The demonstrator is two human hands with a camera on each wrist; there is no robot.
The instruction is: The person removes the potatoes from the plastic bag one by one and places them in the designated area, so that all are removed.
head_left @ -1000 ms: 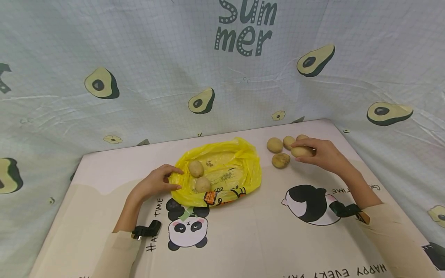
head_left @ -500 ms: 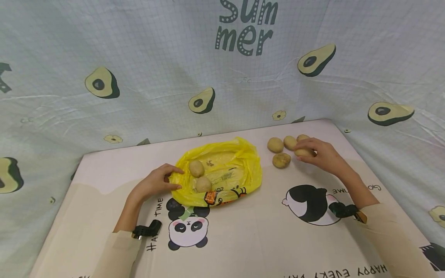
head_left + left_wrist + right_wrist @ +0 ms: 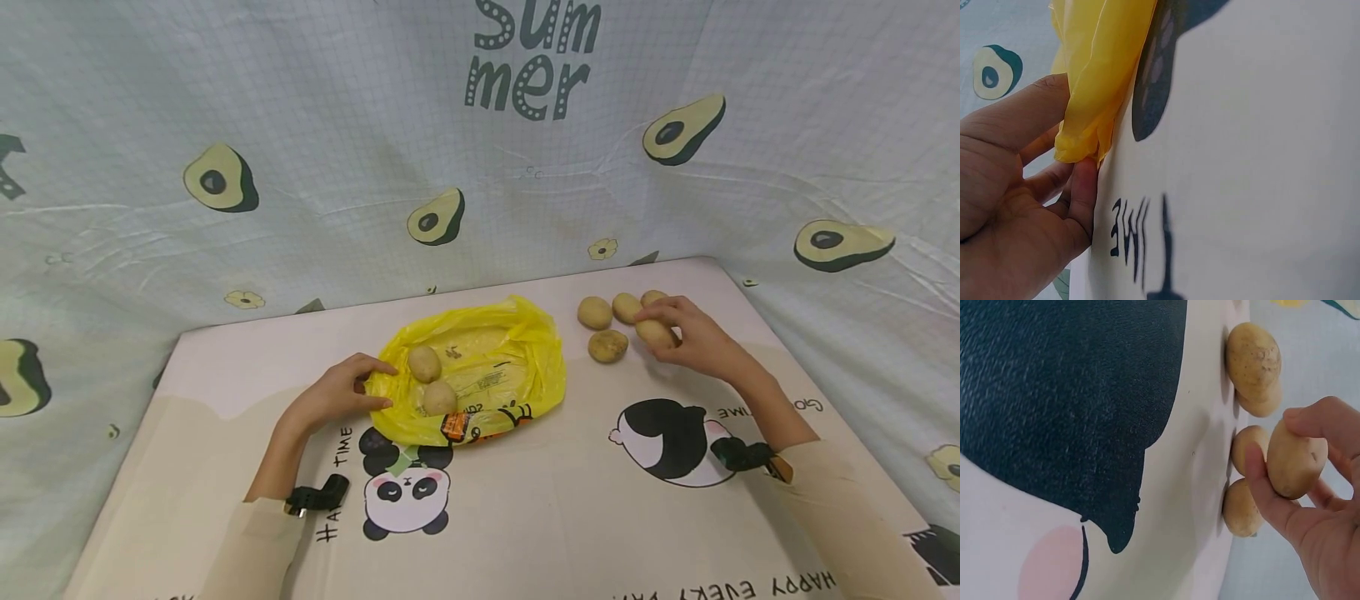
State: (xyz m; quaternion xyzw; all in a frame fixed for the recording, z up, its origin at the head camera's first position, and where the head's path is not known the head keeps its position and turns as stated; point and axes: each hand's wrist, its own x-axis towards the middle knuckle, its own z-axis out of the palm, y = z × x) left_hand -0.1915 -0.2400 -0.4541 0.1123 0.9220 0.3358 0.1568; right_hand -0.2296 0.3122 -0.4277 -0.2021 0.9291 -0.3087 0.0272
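My right hand (image 3: pixel 696 337) grips a potato (image 3: pixel 656 334) between thumb and fingertips at the right of the table. In the right wrist view this potato (image 3: pixel 1296 459) is raised off the table, its side showing between the fingers. Just beyond it lie several more potatoes, among them a darker, blotchy one (image 3: pixel 607 346) and a paler one (image 3: pixel 595 312). My left hand (image 3: pixel 341 390) holds the left edge of a yellow plastic bag (image 3: pixel 536 367), thumb and fingers on either side of the plastic (image 3: pixel 1094 94). Inside the spread bag sit two potatoes, one upper (image 3: pixel 424 364) and one lower (image 3: pixel 439 398).
A pale printed cloth (image 3: pixel 525 517) covers the table, with a panda picture (image 3: pixel 406 500) below the bag and a black-haired cartoon head (image 3: pixel 675 442) below the loose potatoes. Behind the table hangs a curtain (image 3: pixel 337 125) printed with avocados.
The potato in my right hand has shifted slightly right and turned from lying lengthwise to a steeper tilt. My left hand and the bag stay where they were.
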